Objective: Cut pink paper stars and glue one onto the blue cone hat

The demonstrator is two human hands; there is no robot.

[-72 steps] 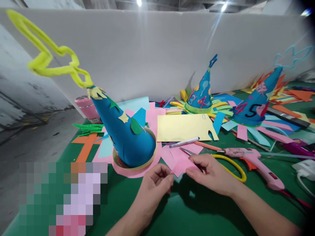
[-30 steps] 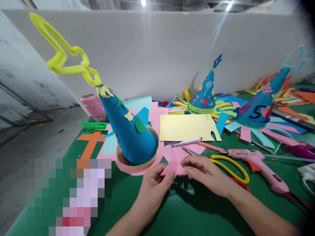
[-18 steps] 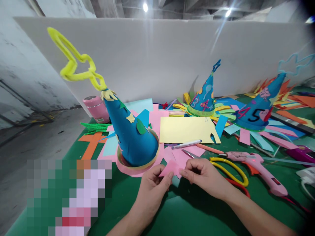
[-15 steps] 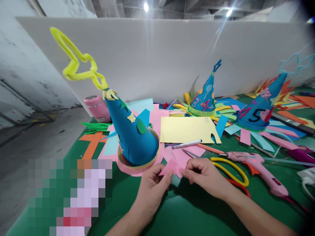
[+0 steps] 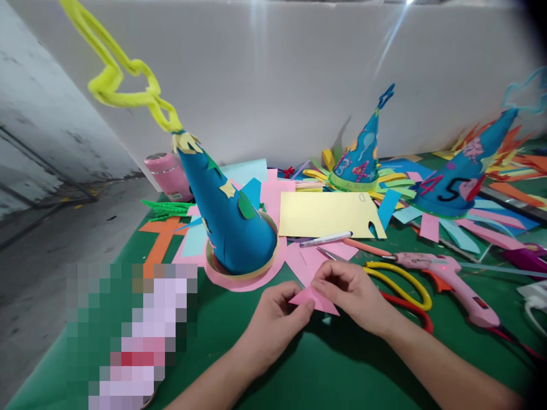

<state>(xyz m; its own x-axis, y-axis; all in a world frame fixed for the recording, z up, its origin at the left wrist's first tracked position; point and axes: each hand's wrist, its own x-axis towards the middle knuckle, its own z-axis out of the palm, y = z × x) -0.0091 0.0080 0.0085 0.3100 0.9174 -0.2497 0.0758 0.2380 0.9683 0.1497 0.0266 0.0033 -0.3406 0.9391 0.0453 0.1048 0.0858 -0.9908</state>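
Note:
A small pink paper piece (image 5: 315,303), roughly triangular, is pinched between both of my hands above the green table. My left hand (image 5: 282,322) grips its left side between thumb and fingers. My right hand (image 5: 352,293) has thumb and fingertips closed on its upper edge. Just beyond lie pink paper scraps (image 5: 304,266), a capped pen (image 5: 326,238) and scissors with yellow and red handles (image 5: 405,277), their blades partly covered by my right hand. Left of these stands a blue cone hat (image 5: 233,228) with a pink brim, star and leaf shapes, and a yellow fuzzy wire top.
A pink glue gun (image 5: 453,282) lies on the right. A pale yellow sheet (image 5: 325,213) with a cut-out corner sits mid-table. Two decorated cone hats, one smaller (image 5: 359,156) and one marked 45 (image 5: 461,176), stand behind, before a white panel (image 5: 265,85). A pink jar (image 5: 168,176) is back left.
The pink paper has been turned, its wide edge now facing me. My right hand has shifted slightly left and up to the paper's top. The view has tilted downward.

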